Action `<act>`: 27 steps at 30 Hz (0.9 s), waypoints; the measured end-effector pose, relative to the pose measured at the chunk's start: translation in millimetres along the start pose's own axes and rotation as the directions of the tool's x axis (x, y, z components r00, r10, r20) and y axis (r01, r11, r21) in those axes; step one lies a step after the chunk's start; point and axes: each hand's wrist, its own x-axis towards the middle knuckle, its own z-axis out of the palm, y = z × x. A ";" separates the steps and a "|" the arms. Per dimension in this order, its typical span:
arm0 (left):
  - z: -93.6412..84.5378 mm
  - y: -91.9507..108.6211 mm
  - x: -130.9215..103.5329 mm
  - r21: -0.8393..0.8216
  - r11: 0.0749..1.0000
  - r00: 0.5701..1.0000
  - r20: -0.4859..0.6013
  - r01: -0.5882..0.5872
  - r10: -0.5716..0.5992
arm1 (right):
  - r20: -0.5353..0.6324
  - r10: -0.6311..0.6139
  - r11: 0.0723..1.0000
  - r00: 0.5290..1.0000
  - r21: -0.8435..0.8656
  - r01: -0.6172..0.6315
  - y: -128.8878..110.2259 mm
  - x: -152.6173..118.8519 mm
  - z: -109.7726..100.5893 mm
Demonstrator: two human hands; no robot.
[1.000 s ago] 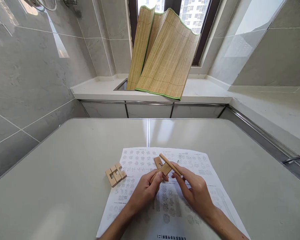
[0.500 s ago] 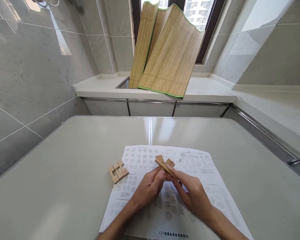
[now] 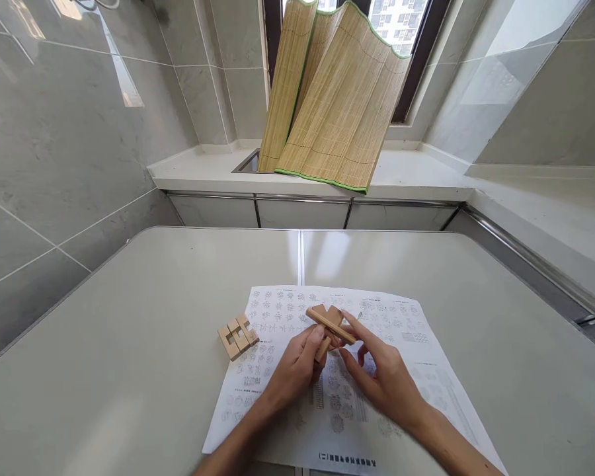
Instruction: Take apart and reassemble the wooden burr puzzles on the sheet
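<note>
Over the printed sheet (image 3: 391, 383), my left hand (image 3: 297, 360) pinches several interlocked wooden puzzle pieces (image 3: 331, 325), its thumb pressed on them. One long bar lies slanted across the top of the cluster, and shorter pieces stick out behind and below it. My right hand (image 3: 384, 373) is at the cluster's right side, thumb and fingers spread apart; its index fingertip is at the far right edge of the pieces. To the left, a flat group of notched wooden blocks (image 3: 238, 337) rests partly on the sheet's left edge. My fingers hide the cluster's underside.
The pale table (image 3: 129, 357) has a seam down its middle. Behind it is a white ledge (image 3: 416, 175) with a folded bamboo mat (image 3: 342, 112) leaning at the window. Tiled walls stand on both sides. Upside-down diagrams cover the sheet.
My right hand has loosened from the wooden pieces and its fingers have spread. The long bar has turned slightly, while my left hand keeps its hold. The view has shifted a little.
</note>
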 end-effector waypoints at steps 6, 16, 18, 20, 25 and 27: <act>-4.3 0.8 2.7 -0.101 0.994 0.988 -0.154 -0.035 0.019 | 0.100 -0.056 0.986 0.993 -0.150 0.070 4.1 2.3 2.2; -7.1 -1.1 5.9 -0.136 0.991 0.986 -0.162 0.004 -0.026 | 0.171 -0.123 0.961 0.977 -0.224 0.161 9.2 4.8 3.3; -7.2 -1.2 6.1 -0.136 0.991 0.986 -0.163 0.003 -0.026 | 0.150 -0.115 0.965 0.982 -0.218 0.146 7.0 6.0 2.4; -7.0 -0.9 6.1 -0.136 0.991 0.987 -0.158 -0.008 -0.014 | 0.129 -0.095 0.970 0.987 -0.211 0.121 5.4 6.4 2.1; -5.3 -0.5 5.7 -0.134 0.991 0.986 -0.168 -0.030 0.007 | 0.089 -0.034 0.978 0.995 -0.202 0.052 6.1 5.0 2.7; -5.6 -1.4 6.1 -0.133 0.990 0.984 -0.175 -0.042 0.018 | 0.090 -0.013 0.982 0.996 -0.185 0.029 7.4 4.1 2.9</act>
